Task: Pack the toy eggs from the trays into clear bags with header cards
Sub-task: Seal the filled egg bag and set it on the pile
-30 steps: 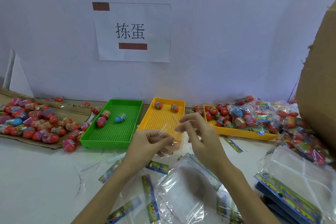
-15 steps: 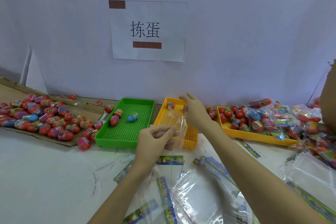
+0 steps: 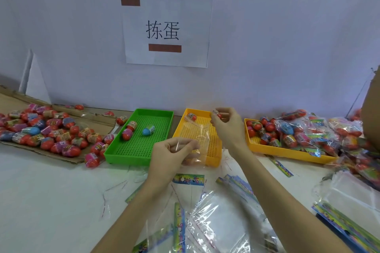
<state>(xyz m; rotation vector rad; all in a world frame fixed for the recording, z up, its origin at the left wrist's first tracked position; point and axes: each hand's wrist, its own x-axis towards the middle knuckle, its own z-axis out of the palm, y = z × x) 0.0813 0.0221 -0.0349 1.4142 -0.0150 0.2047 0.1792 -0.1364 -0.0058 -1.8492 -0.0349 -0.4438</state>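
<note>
Left hand (image 3: pixel 172 153) pinches bag (image 3: pixel 200 139) mouth; film flimsy, slippery. Right hand (image 3: pixel 228 123) pinches egg (image 3: pixel 217 113); light, smooth, rolls; hold midsection.

Even soft light, wide-angle edge warp

Head camera: the only view I had

It looked forward and down from the person's head, close over the white table (image 3: pixel 41 201), facing the wall with its paper sign (image 3: pixel 166 31); both forearms ran in from the bottom edge, and the wide lens bent the table's far edge.
</note>
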